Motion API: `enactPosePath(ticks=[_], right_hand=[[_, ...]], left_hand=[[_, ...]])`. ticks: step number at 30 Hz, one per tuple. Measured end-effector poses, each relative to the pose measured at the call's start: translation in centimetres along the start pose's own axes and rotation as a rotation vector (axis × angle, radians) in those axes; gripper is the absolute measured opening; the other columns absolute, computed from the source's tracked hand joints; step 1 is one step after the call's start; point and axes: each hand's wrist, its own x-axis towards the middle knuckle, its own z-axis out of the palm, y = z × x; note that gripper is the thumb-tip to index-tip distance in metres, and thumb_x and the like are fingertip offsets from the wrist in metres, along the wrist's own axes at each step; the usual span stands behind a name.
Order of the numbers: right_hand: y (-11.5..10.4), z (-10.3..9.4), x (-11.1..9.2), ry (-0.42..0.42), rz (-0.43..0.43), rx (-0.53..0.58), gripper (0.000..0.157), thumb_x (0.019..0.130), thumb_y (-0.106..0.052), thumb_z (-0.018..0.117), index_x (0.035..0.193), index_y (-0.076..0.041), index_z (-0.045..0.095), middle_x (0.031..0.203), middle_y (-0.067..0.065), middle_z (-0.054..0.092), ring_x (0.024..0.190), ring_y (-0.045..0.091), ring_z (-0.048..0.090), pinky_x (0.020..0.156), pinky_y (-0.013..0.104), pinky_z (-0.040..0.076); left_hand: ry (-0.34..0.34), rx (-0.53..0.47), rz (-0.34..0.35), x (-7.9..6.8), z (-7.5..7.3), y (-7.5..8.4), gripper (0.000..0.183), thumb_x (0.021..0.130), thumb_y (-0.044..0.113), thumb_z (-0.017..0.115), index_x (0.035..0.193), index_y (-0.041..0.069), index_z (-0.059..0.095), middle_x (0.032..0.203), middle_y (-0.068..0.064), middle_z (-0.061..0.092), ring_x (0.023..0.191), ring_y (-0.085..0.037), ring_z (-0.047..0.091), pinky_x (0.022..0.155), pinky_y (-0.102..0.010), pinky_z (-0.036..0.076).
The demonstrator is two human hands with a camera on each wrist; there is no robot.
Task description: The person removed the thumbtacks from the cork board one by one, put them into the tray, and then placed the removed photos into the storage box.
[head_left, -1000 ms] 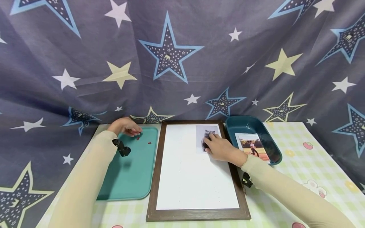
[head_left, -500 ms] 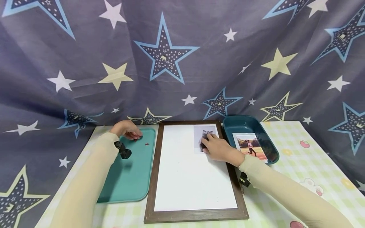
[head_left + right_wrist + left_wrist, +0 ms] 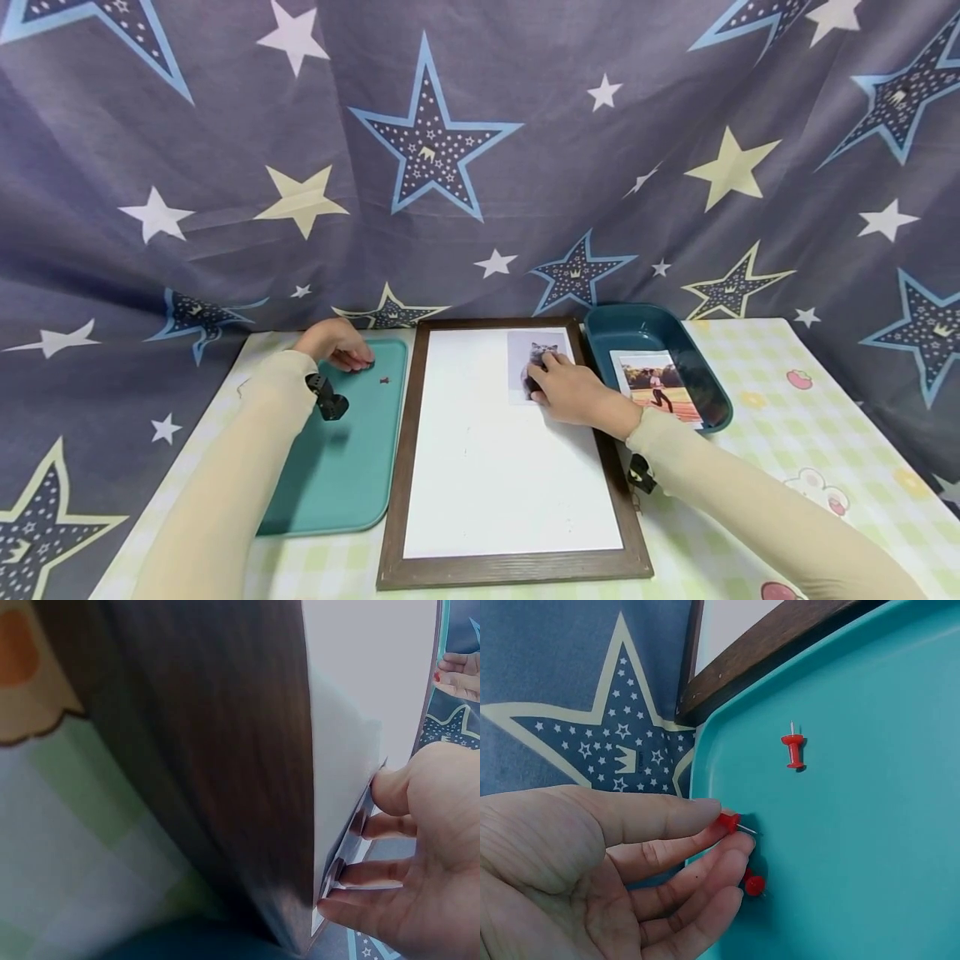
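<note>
My left hand (image 3: 337, 343) is over the far end of the green tray (image 3: 341, 467). Between its thumb and index finger it pinches a red push pin (image 3: 729, 821), metal point facing outward. A second red push pin (image 3: 754, 885) lies just beyond the curled lower fingers, and a third push pin (image 3: 793, 751) rests farther off on the tray. My right hand (image 3: 573, 392) presses with spread fingertips on a cat photo (image 3: 517, 358), which lies at the upper right of a white board (image 3: 480, 467) in a brown frame. The hand covers part of the photo.
Right of the board stands a dark teal bin (image 3: 705, 367) with a photo of a running person (image 3: 660, 387) leaning in it. A checked cloth (image 3: 757, 467) covers the table. Behind hangs a star-patterned curtain (image 3: 480, 250).
My left hand has lowered a little toward the tray, and the pin near its fingertips is now hidden in the head view. The right hand stays on the cat photo. The head view has shifted slightly.
</note>
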Motion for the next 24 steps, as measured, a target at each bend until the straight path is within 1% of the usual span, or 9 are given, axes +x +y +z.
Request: enactPosePath(ticks=[4,5,8,11,13,18,24], right_hand=[[-0.04,-0.04,-0.06,-0.007,0.003,0.004,0.048,0.106,-0.028,0.055,0.145,-0.001,0.052,0.143,0.030,0.051,0.132,0.046,0.052,0.098,0.055,0.056],[-0.06,-0.06,-0.08,-0.006,0.002,0.005,0.048,0.106,-0.028,0.055,0.145,-0.001,0.052,0.143,0.030,0.051,0.132,0.046,0.052,0.097,0.056,0.056],[-0.12,-0.19,-0.19,-0.006,0.003,0.010,0.048,0.106,-0.028,0.055,0.145,-0.001,0.052,0.143,0.030,0.051,0.132,0.046,0.052,0.097,0.056,0.057],[-0.14,-0.16,-0.21,0.000,-0.001,0.006,0.047,0.106,-0.028,0.055,0.144,-0.001,0.053,0.142,0.030,0.051,0.131,0.046,0.053,0.096,0.055,0.057],[-0.11,-0.08,-0.17,0.007,-0.006,0.002,0.047,0.105,-0.028,0.056,0.144,0.000,0.053,0.141,0.030,0.052,0.131,0.046,0.053,0.095,0.055,0.057],[-0.10,-0.11,-0.21,0.006,-0.005,0.003,0.047,0.106,-0.028,0.055,0.144,0.000,0.053,0.141,0.030,0.052,0.130,0.046,0.053,0.095,0.055,0.057],[-0.03,-0.08,-0.16,0.009,-0.008,0.003,0.047,0.105,-0.027,0.056,0.143,0.000,0.053,0.140,0.030,0.052,0.130,0.046,0.054,0.096,0.055,0.057]], left_hand=[[-0.002,0.012,-0.006,-0.18,0.03,0.12,0.012,0.094,0.012,0.069,0.088,0.003,0.074,0.071,0.000,0.067,0.068,-0.011,0.063,0.078,-0.029,0.060],[-0.012,0.010,-0.003,0.05,-0.06,-0.02,0.013,0.094,0.013,0.069,0.084,0.005,0.073,0.070,0.000,0.066,0.066,-0.011,0.062,0.075,-0.028,0.059],[-0.016,0.022,-0.010,0.00,-0.09,0.09,0.016,0.093,0.014,0.070,0.079,0.007,0.072,0.070,0.000,0.066,0.066,-0.012,0.062,0.073,-0.027,0.059],[0.000,0.029,-0.021,0.00,0.03,0.16,0.015,0.093,0.014,0.071,0.080,0.007,0.070,0.070,0.000,0.065,0.066,-0.011,0.061,0.073,-0.027,0.059],[0.018,0.040,-0.029,-0.27,0.22,0.33,0.013,0.093,0.013,0.071,0.082,0.006,0.070,0.071,0.000,0.065,0.067,-0.011,0.061,0.076,-0.028,0.060],[0.024,0.059,-0.017,-0.25,0.33,0.23,0.014,0.094,0.014,0.070,0.083,0.006,0.069,0.070,0.001,0.064,0.065,-0.010,0.059,0.078,-0.031,0.060],[0.026,0.052,-0.015,-0.18,0.30,0.01,0.014,0.095,0.016,0.069,0.085,0.006,0.070,0.069,0.003,0.065,0.065,-0.008,0.060,0.079,-0.030,0.060]])
